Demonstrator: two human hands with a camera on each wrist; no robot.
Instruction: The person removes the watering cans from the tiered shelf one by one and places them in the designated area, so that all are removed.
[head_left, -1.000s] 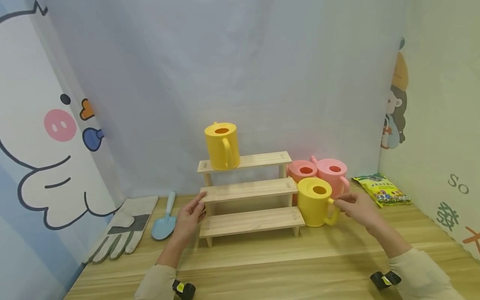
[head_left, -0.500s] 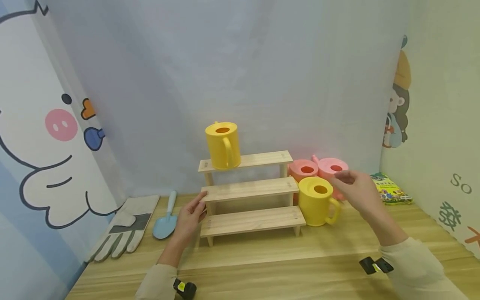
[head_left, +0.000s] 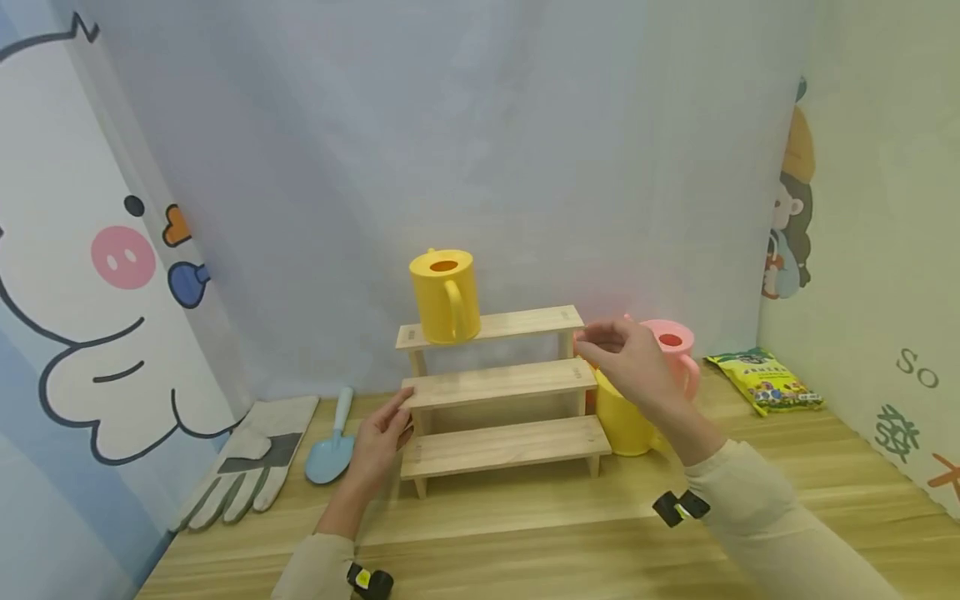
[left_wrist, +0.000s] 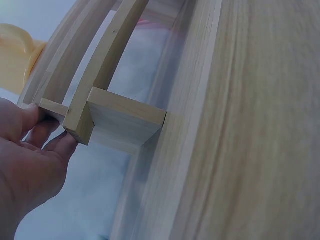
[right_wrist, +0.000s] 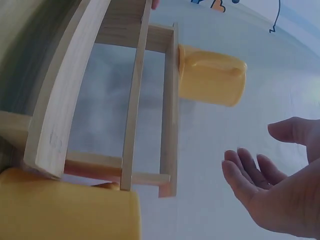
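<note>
A three-step wooden shelf stand stands on the table. My left hand holds the left end of its middle step; in the left wrist view the thumb and fingertips of that hand are against the wood. A yellow watering can sits at the left of the top step, its handle facing forward. My right hand, fingers loosely bent with nothing in them, hovers over a second yellow watering can beside the stand, partly covering it. Behind stands a pink watering can; a redder pink one is almost wholly hidden by the hand.
To the left lie a blue hand trowel and a pair of white and grey work gloves. A yellow-green printed packet lies at the right rear. A pale cloth backdrop rises behind the table.
My right hand has let go of the front yellow watering can's handle, risen and moved left across the cans to the stand's right end. My left hand has stayed at the stand.
</note>
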